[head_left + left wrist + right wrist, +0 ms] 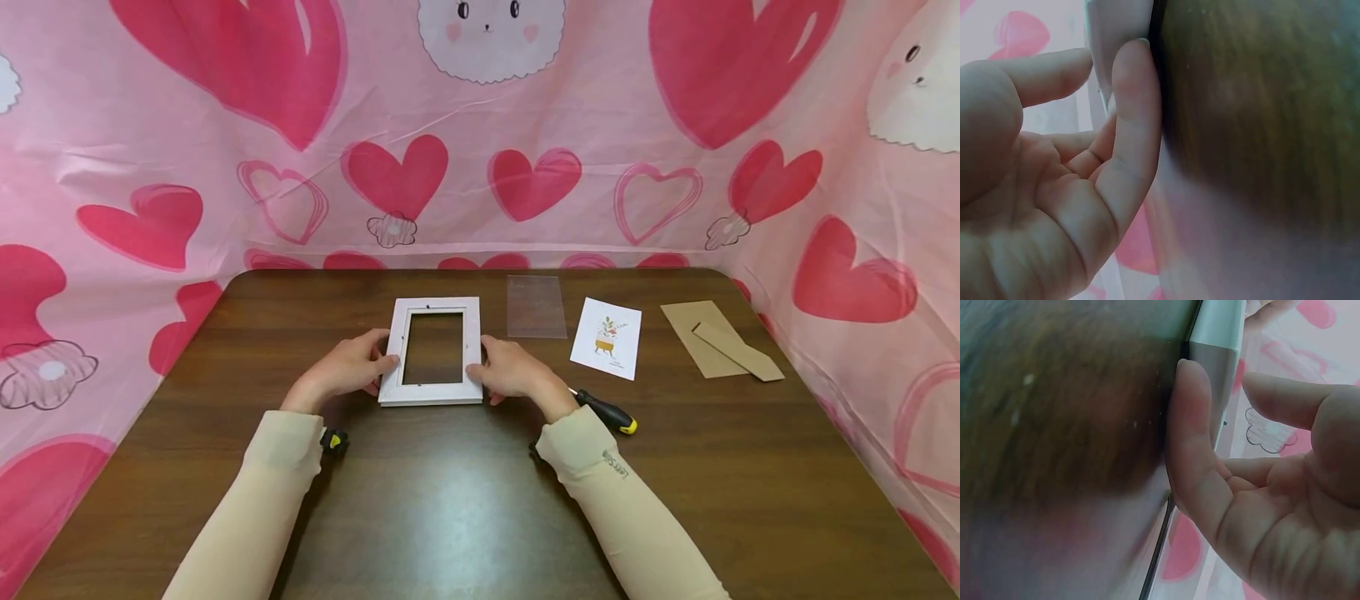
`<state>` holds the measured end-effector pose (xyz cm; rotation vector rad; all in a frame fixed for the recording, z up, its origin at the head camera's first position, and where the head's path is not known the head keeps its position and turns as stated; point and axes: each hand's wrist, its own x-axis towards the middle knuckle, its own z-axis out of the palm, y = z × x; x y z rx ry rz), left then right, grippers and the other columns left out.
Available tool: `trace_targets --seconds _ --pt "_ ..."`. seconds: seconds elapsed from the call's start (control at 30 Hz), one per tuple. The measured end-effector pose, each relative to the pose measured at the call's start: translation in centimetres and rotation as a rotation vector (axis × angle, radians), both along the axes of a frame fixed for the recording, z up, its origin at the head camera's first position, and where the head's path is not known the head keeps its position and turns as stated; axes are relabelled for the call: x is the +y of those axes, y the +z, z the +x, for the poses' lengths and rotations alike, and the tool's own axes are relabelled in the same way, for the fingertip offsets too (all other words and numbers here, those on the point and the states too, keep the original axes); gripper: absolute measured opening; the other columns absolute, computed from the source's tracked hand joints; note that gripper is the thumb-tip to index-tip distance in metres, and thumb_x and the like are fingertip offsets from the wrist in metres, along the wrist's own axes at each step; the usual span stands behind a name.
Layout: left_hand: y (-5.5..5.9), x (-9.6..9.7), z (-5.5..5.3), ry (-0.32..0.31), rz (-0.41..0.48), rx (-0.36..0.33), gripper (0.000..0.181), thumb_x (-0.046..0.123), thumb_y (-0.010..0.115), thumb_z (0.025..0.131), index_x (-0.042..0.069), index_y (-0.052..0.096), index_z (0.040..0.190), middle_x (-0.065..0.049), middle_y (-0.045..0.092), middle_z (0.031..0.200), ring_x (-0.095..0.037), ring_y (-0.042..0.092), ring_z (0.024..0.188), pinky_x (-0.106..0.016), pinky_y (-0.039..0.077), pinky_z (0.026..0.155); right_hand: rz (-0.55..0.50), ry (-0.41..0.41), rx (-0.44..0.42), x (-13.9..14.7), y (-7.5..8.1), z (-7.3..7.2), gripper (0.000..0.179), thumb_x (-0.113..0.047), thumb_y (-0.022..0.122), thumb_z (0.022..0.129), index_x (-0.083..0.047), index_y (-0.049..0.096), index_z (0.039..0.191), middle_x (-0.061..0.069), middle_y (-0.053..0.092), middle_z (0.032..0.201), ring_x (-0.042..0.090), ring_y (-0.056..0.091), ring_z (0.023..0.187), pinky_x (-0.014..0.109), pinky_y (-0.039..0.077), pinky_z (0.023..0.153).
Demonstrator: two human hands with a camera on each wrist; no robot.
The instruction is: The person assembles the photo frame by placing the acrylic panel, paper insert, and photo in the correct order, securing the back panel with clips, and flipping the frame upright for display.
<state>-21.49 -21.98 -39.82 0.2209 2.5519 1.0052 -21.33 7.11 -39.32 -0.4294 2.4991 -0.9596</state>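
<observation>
A white picture frame [431,395] lies on the brown table with its opening bare, so the wood shows through. Small dark tabs sit along the inner border. My left hand [347,364] holds its left side, thumb on the upper face and fingers along the outer edge. On the opposite side, my right hand [515,369] grips the frame the same way. Both wrist views show fingertips against the frame's side wall [1216,381], close to the tabletop.
Right of the frame lie a clear sheet [536,308], a white card with a plant drawing [626,333], and a brown backing board [688,321] with a stand leg [738,350]. A black-and-yellow screwdriver [609,413] rests beside my right wrist. A pink heart-print curtain [480,117] surrounds the table.
</observation>
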Motion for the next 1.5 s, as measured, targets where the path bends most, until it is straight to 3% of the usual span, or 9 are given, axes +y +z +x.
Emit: trace_targets --seconds 0.17,0.43,0.8,1.03,1.5 --pt "0.0 0.2 0.3 -0.004 0.018 -0.009 0.072 0.025 0.067 0.106 0.000 0.030 0.163 -0.019 0.061 0.105 -0.024 0.067 0.078 -0.035 0.063 0.072 0.000 0.034 0.022 0.0 -0.2 0.0 0.046 -0.019 0.064 0.107 0.003 0.047 0.144 0.011 0.065 0.080 0.019 0.069 0.057 0.028 0.055 0.061" --pt "-0.5 0.5 0.6 0.013 0.057 -0.025 0.071 0.022 0.067 0.107 -0.001 0.028 0.162 -0.018 0.059 0.101 -0.023 0.067 0.074 -0.036 0.064 0.069 -0.005 0.047 0.006 0.1 0.0 0.3 0.036 -0.015 0.066 0.107 0.002 0.049 0.134 0.012 0.065 0.081 0.017 0.069 0.055 0.028 0.057 0.060" --pt "-0.3 0.4 1.5 0.006 0.084 -0.082 0.072 0.019 0.071 0.104 -0.001 0.030 0.160 -0.018 0.058 0.098 -0.023 0.065 0.072 -0.036 0.063 0.066 -0.062 0.077 -0.104 0.5 0.3 0.9 0.048 -0.013 0.071 0.103 0.004 0.042 0.138 0.014 0.064 0.082 0.019 0.068 0.054 0.033 0.062 0.058" --pt "0.0 0.6 1.8 -0.013 0.126 -0.135 0.071 0.016 0.072 0.103 0.000 0.031 0.157 -0.019 0.056 0.101 -0.024 0.065 0.072 -0.037 0.064 0.065 -0.052 0.049 -0.146 0.6 0.6 1.6 0.043 -0.013 0.073 0.102 0.001 0.045 0.132 0.015 0.065 0.080 0.019 0.067 0.053 0.035 0.063 0.057" --pt "1.0 1.1 2.3 -0.048 0.100 -0.191 0.065 0.013 0.073 0.102 -0.002 0.031 0.150 -0.021 0.057 0.103 -0.022 0.066 0.067 -0.036 0.064 0.065 0.007 0.063 -0.121 0.7 1.1 3.0 0.033 -0.013 0.075 0.101 0.000 0.049 0.117 0.014 0.067 0.074 0.019 0.068 0.051 0.036 0.063 0.056"
